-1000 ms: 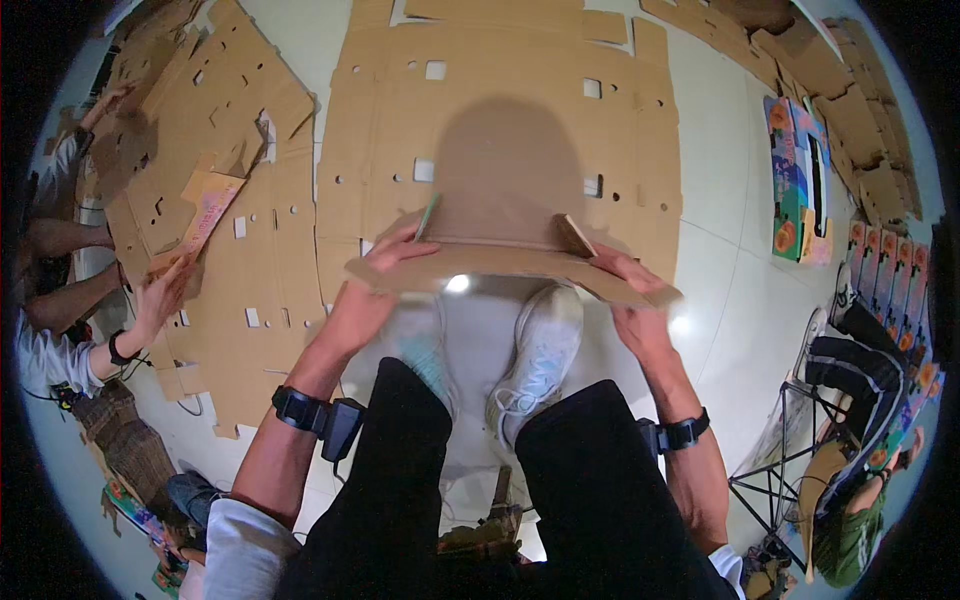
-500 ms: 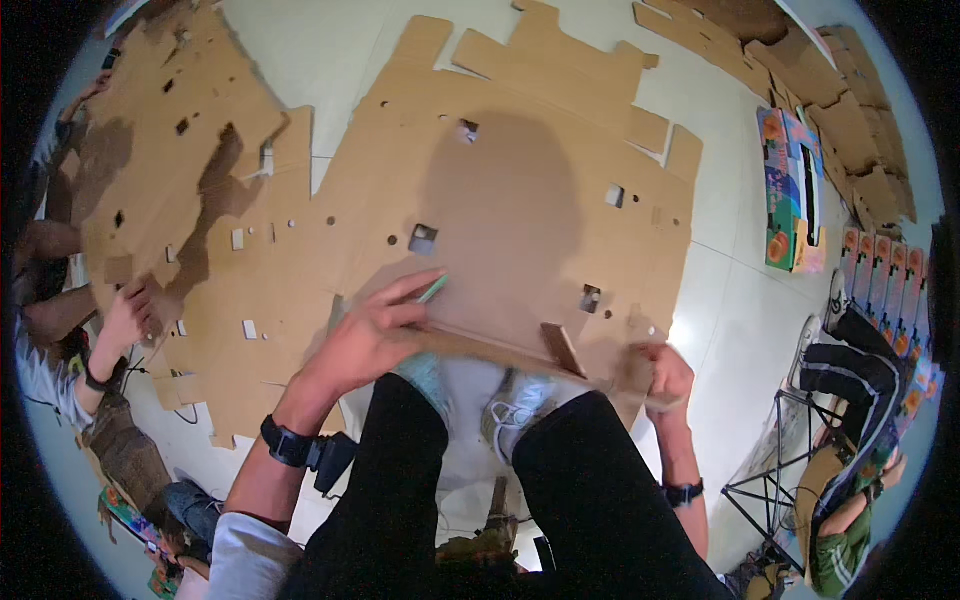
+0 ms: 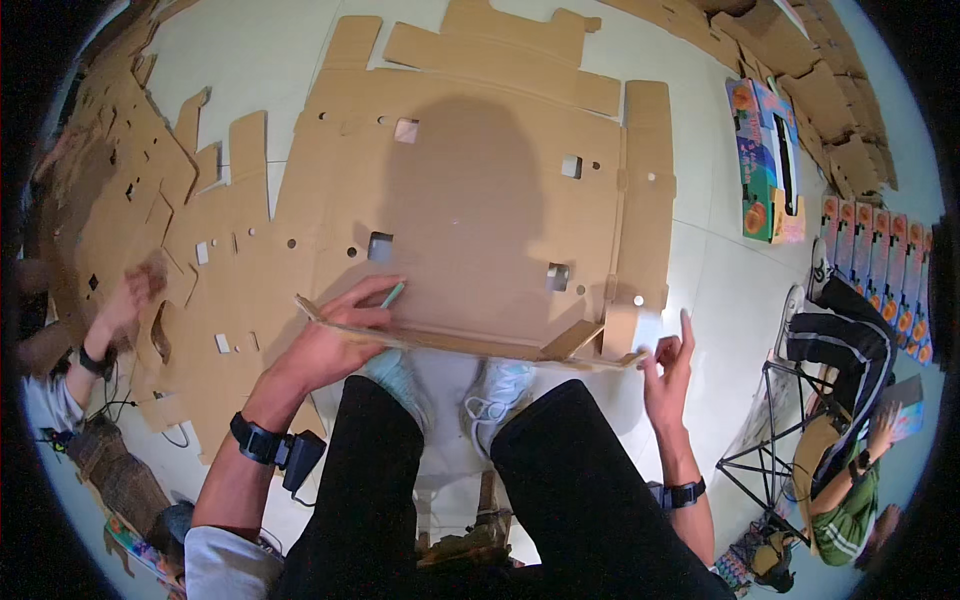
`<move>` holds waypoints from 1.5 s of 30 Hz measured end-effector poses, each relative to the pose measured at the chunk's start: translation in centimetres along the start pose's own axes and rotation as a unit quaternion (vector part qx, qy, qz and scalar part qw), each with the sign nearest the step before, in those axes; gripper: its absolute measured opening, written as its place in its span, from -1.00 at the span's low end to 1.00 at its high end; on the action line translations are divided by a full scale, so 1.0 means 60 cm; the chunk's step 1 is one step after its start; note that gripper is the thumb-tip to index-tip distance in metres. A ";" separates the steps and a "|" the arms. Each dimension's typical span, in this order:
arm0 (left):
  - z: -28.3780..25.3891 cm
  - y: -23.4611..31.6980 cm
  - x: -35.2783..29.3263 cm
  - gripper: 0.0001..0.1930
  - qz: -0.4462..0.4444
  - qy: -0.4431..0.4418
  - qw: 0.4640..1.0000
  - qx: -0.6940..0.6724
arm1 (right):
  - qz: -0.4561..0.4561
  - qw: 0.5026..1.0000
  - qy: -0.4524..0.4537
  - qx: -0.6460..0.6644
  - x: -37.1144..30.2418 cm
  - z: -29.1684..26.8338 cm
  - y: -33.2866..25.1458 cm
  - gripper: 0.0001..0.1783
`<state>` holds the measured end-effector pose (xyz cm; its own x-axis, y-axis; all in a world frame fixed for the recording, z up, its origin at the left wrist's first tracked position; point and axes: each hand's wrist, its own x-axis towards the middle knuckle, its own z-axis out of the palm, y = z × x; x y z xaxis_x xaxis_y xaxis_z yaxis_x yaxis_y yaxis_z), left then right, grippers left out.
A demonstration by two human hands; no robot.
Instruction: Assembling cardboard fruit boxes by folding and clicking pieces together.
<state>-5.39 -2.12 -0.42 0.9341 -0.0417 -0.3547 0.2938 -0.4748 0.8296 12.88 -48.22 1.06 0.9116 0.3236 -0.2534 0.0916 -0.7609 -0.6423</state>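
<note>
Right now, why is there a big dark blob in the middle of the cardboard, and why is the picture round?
In the head view the blob is the person's own shadow on the flat cardboard sheet, cast by light from above and behind. The fisheye lens makes the picture round, bending the edges and leaving black corners. The co-worker's hand at left looks blurred.

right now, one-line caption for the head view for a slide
Left hand grips the near edge of a flat die-cut cardboard sheet; right hand open beside it.
</note>
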 end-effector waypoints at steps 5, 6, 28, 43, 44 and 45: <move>0.004 -0.002 -0.006 -0.86 0.036 0.017 0.999 0.034 | -0.028 0.993 -0.101 -0.050 0.075 -0.007 -0.120 -0.73; 0.003 -0.004 -0.007 -0.85 0.060 0.015 0.996 0.067 | -0.031 0.993 -0.104 -0.047 0.079 -0.002 -0.147 -0.73; -0.020 -0.164 -0.127 -0.52 -0.117 0.350 0.929 0.031 | 0.107 0.923 -0.134 0.344 0.111 0.211 -0.151 -0.13; -0.108 -0.023 -0.071 -0.51 -0.342 0.166 0.912 -0.154 | 0.078 0.919 -0.179 0.344 0.119 0.187 -0.168 -0.14; -0.102 -0.002 -0.069 -0.48 -0.308 0.183 0.934 0.005 | 0.068 0.917 -0.198 0.340 0.119 0.184 -0.170 -0.14; -0.096 0.021 -0.066 -0.44 -0.289 0.186 0.925 0.161 | 0.071 0.917 -0.198 0.338 0.119 0.182 -0.173 -0.14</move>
<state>-7.58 2.53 4.52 0.6622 0.5783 -0.4765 0.7466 -0.5634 0.3538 14.06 -31.87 -1.95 0.6657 0.5290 -0.5263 -0.4078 -0.3327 -0.8503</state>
